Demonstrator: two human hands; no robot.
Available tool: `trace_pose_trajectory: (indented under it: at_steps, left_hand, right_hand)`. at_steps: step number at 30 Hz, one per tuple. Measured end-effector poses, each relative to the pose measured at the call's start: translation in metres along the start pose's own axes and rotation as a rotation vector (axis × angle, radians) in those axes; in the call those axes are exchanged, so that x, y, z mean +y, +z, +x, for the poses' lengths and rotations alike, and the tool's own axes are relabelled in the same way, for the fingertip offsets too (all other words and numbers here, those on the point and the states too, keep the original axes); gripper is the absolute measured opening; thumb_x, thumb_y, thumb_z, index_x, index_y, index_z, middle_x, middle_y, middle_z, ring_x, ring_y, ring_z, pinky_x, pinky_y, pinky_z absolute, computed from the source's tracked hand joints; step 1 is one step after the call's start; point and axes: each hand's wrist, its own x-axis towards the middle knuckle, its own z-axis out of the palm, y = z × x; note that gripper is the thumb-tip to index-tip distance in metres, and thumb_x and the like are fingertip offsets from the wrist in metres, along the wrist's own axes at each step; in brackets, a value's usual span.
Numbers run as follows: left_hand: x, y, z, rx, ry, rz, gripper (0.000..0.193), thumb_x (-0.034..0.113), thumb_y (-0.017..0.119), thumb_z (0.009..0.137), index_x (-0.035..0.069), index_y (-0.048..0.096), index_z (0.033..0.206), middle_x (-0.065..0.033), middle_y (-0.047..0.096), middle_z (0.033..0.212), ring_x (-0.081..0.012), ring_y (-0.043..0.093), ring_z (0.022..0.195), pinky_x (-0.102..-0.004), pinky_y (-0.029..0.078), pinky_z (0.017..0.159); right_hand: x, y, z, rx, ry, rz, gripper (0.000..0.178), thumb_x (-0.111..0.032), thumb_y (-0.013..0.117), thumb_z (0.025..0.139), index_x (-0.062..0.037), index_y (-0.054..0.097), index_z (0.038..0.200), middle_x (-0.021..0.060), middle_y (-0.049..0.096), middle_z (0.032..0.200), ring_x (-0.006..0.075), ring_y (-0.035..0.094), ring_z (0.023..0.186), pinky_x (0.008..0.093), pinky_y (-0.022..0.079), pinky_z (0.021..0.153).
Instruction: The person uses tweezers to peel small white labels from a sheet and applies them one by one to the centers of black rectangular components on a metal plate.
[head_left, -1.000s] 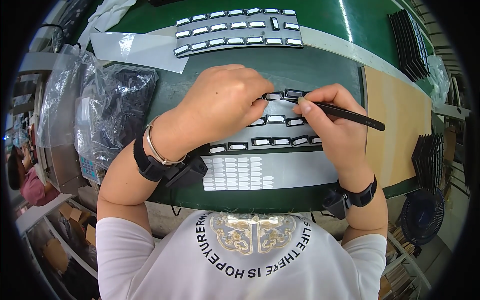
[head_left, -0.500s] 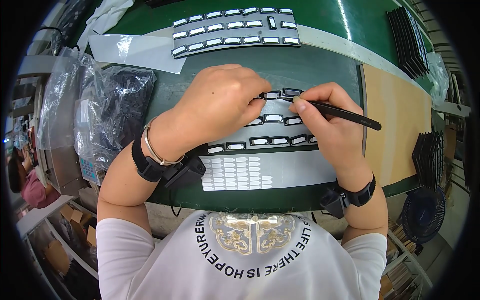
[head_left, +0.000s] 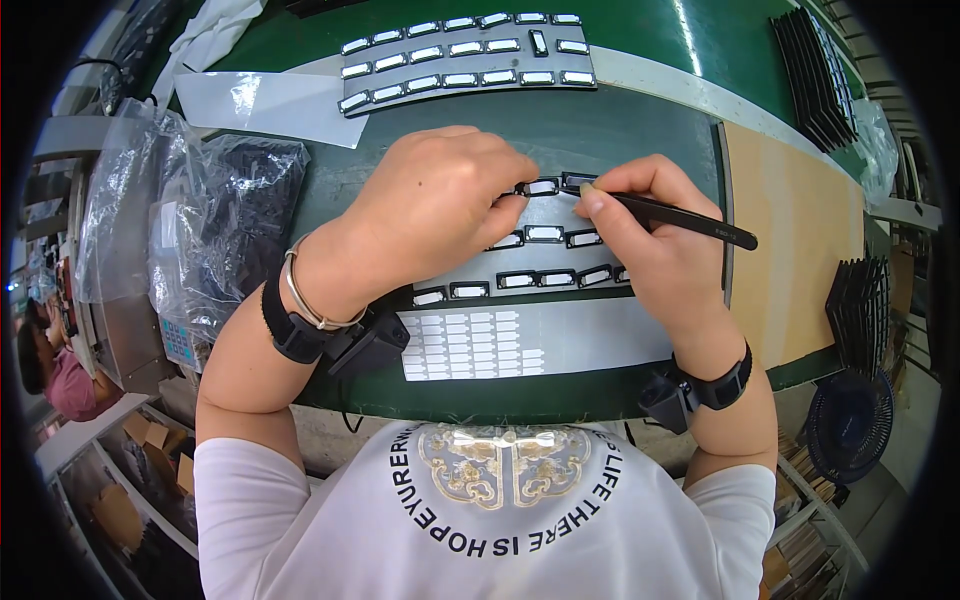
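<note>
My left hand (head_left: 435, 205) is closed in a pinch, thumb and forefinger at a small black-framed piece that they mostly cover; only a dark end shows. Right beside it lies another black-framed piece with a pale centre (head_left: 541, 187). Black tweezers (head_left: 690, 217) are gripped in my right hand (head_left: 655, 230), their tip end hidden by my fingers near a piece (head_left: 577, 181) at the top of the array. Under both hands, several such pieces sit in rows on a grey plate (head_left: 480, 268), partly covered by my hands.
A label sheet (head_left: 600, 340) lies in front of the plate. Farther back is a second plate of framed pieces (head_left: 465, 66). Bagged black parts (head_left: 250, 190) stand left; a tan board (head_left: 790, 230) and black stacked parts (head_left: 815, 80) are right.
The whole view has shifted slightly. My right fingers have moved a little toward the upper piece, and the tweezers' tip, visible before, is now hidden. My left hand keeps its pinch.
</note>
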Motion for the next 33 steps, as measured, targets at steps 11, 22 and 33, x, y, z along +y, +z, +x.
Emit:
trace_pose_trajectory:
  at_steps: [11,22,33]
  left_hand:
    - [0.0,0.001,0.002,-0.009,-0.034,0.003,0.014,0.012,0.066,0.08,0.005,0.07,0.091,-0.0098,0.069,0.084,-0.0298,0.066,0.083,-0.0407,0.054,0.072]
    - [0.002,-0.002,0.003,-0.047,-0.072,-0.028,0.016,0.013,0.067,0.08,0.004,0.071,0.093,-0.0107,0.07,0.087,-0.03,0.066,0.085,-0.0405,0.053,0.075]
    - [0.003,-0.02,-0.001,-0.061,-0.046,-0.031,0.024,0.013,0.069,0.08,0.002,0.068,0.101,-0.0148,0.069,0.098,-0.0321,0.065,0.089,-0.0402,0.053,0.077]
  right_hand:
    - [0.0,0.0,0.003,-0.005,-0.016,-0.033,0.01,-0.004,0.069,0.09,0.0018,0.061,0.094,0.0044,0.068,0.085,0.0067,0.061,0.078,0.0208,0.049,0.069]
    - [0.0,-0.003,-0.001,0.015,0.017,0.034,0.012,-0.004,0.07,0.088,0.0015,0.061,0.094,0.0045,0.067,0.085,0.0069,0.061,0.078,0.0214,0.049,0.07]
    - [-0.028,-0.019,-0.031,0.079,-0.135,0.142,0.014,-0.001,0.072,0.085,0.0011,0.061,0.093,0.0047,0.066,0.085,0.0083,0.061,0.076,0.0225,0.049,0.067]
